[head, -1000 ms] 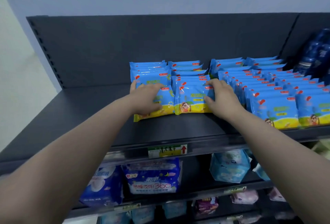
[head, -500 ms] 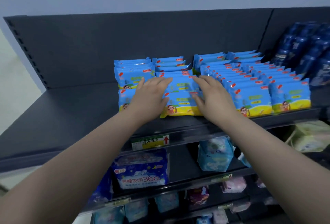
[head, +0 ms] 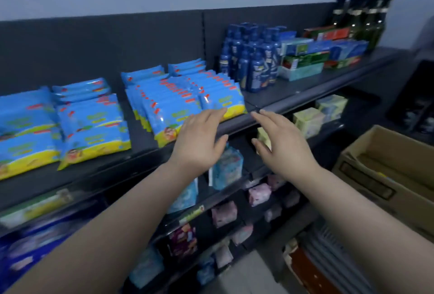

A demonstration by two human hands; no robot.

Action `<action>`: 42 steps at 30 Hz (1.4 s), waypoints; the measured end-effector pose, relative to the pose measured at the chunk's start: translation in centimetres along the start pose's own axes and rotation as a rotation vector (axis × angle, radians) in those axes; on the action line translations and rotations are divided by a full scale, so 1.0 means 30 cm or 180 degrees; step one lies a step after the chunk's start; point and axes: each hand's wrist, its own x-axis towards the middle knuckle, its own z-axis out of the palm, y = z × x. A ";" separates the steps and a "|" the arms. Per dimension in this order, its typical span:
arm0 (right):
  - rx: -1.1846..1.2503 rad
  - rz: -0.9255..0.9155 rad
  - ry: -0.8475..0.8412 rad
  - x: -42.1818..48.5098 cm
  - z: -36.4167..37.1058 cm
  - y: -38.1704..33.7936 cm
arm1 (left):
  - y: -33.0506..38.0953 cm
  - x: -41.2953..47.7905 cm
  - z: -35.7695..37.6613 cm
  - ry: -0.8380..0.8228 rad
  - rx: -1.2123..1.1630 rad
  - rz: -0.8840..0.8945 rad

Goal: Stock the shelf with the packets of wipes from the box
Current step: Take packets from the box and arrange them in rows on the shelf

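Observation:
Several blue and yellow packets of wipes [head: 94, 127] lie in stacked rows on the dark top shelf [head: 281, 103], filling its left and middle part. My left hand [head: 199, 143] hovers in front of the shelf edge with straight fingers, its fingertips near the rightmost packet [head: 223, 103]. My right hand [head: 279, 143] is beside it, fingers straight, holding nothing. A brown cardboard box [head: 385, 171] stands open at the lower right; I cannot make out its contents.
Dark blue bottles [head: 251, 59], coloured cartons [head: 317, 56] and green bottles [head: 361, 21] fill the right part of the top shelf. Lower shelves hold soft packs in blue, pink and pale green [head: 307, 120]. A dark object [head: 413, 101] sits at the far right.
Both hands have left the front packets and drawn back off the shelf. The view has swung right, so the wipes now sit left and the box has come into sight.

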 end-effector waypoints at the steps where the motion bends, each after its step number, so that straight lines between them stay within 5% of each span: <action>1: -0.0112 0.0147 -0.0053 -0.043 -0.028 0.065 | 0.059 0.022 0.040 -0.0056 -0.0016 0.0052; 15: -0.0735 0.1753 -0.0336 -0.631 -0.302 0.723 | 0.701 0.172 0.557 -0.0824 -0.0756 0.0668; 29: -0.0656 0.2905 -0.0385 -0.731 -0.324 1.123 | 0.951 0.551 0.999 -0.1628 -0.1165 0.1573; 42: -0.0702 0.3311 -0.2144 -0.694 -0.211 1.404 | 1.143 0.766 1.297 -0.2296 -0.1346 0.2199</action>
